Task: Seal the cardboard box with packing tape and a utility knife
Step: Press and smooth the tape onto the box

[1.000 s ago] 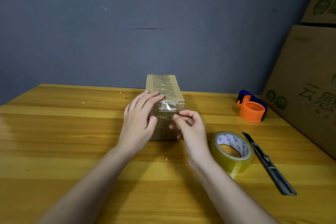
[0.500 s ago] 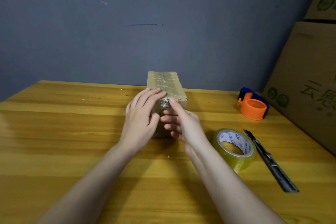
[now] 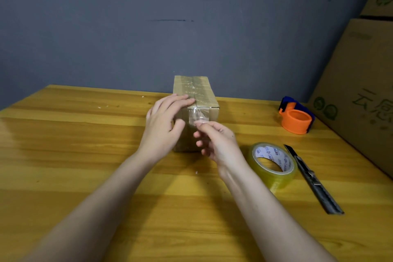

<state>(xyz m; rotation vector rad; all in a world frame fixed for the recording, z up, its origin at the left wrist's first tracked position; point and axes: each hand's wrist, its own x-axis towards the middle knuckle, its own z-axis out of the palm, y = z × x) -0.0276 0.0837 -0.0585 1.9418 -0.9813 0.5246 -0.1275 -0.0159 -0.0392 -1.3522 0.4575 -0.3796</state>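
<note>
A small cardboard box [image 3: 196, 89] stands on end-to-end view at the table's middle, with clear tape along its top seam. A strip of clear tape [image 3: 196, 115] runs over the near top edge and down the front face. My left hand [image 3: 162, 127] grips the box, fingers on the top near edge and thumb on the front face. My right hand [image 3: 217, 142] is at the front face, fingertips pinched on the strip's lower end. The tape roll [image 3: 274, 176] and the utility knife [image 3: 313, 181] lie on the table to the right, untouched.
An orange and blue tape dispenser [image 3: 296, 118] sits at the back right. Large printed cardboard boxes [image 3: 361, 91] are stacked along the right edge. The wooden table [image 3: 74, 144] meets a grey wall just behind the small box.
My right hand pressed flat against the front face half a second ago; now it has drawn back and down, fingertips at the strip's lower end. My left hand has stayed on the box.
</note>
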